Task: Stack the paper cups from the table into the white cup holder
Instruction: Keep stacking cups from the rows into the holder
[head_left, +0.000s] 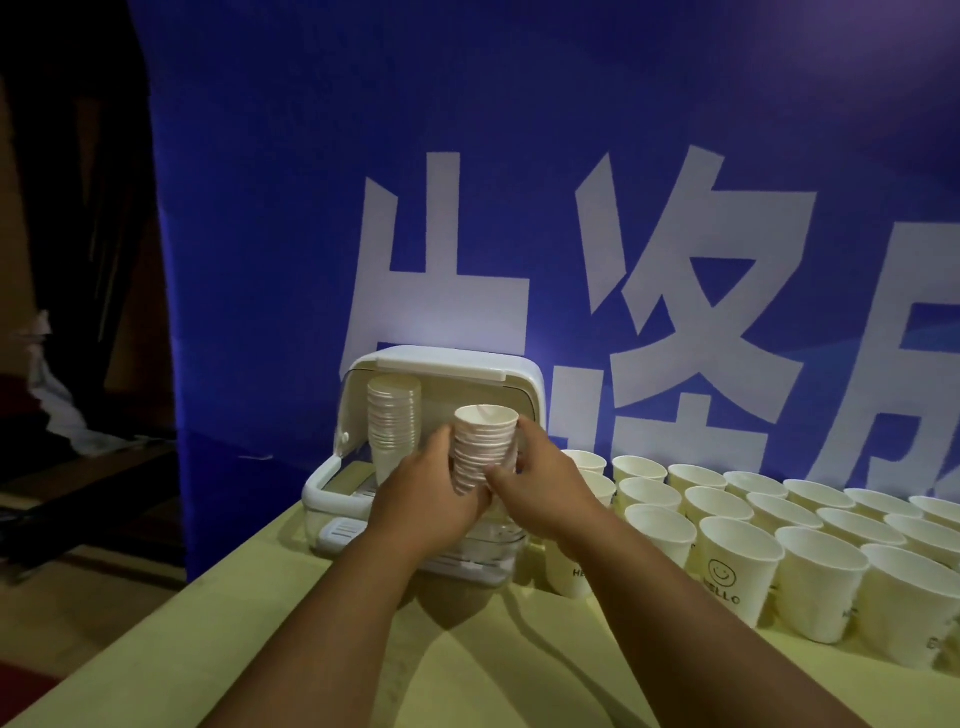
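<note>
Both hands are wrapping around the same stack of nested paper cups (485, 447). The left hand (431, 501) is cupping its lower left side with curled fingers. The right hand (545, 488) is gripping the right side, thumb across the front, fingers going round the back. The stack is standing roughly upright between them, mouth up. The hands are hiding its bottom, so can't tell if it's resting on anything.

Right behind the hands, the white cup holder (452, 364) is standing open at the front, and the held stack is sitting right in that opening. Just left of the left hand's fingers, a second stack (393, 426) is standing inside the holder.

Off to the right of the right hand, loose cups (821, 571) are sitting in rows on the yellowish table (234, 623), mouths up, one of the nearest showing a smiley and HELLO. Past all that, a blue banner (260, 208) with big white characters is hanging.
</note>
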